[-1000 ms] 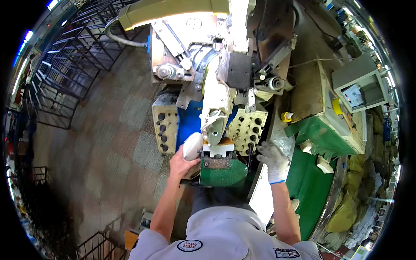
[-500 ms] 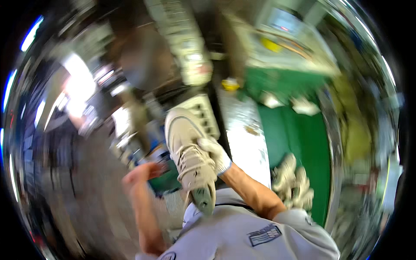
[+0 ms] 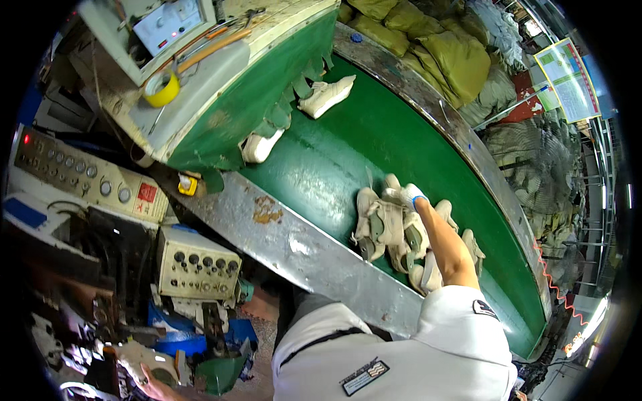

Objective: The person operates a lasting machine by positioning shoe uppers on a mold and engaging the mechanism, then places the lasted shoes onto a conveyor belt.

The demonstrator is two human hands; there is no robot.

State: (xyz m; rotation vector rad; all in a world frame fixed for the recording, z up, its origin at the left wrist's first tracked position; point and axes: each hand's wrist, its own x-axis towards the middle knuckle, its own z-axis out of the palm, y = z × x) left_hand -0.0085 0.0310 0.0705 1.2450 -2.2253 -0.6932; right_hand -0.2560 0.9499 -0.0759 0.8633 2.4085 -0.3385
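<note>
My right hand (image 3: 410, 194), in a white glove with a blue cuff, reaches into a cluster of beige lace-up shoes on a green conveyor belt (image 3: 461, 170). Its fingers close over a beige shoe (image 3: 391, 182), though the glove and neighbouring shoes partly hide the grip. Other shoes (image 3: 364, 207) stand and lean close together around it. Down at the lower left, my bare left hand (image 3: 155, 387) has its fingers apart beside a pale object (image 3: 148, 357) at a machine; that object's kind is unclear.
Two pale shoes (image 3: 328, 95) sit by the green flap curtain (image 3: 267, 120). Above it, a machine top holds yellow tape (image 3: 162, 89) and a hammer (image 3: 214, 50). A metal rail (image 3: 301, 247) edges the belt. Control panels (image 3: 197, 264) stand left; yellow-green sacks (image 3: 461, 63) lie beyond.
My view has turned right toward the belt. The shoe my right hand held up before my body is now down among the others. My left hand is now low at the left.
</note>
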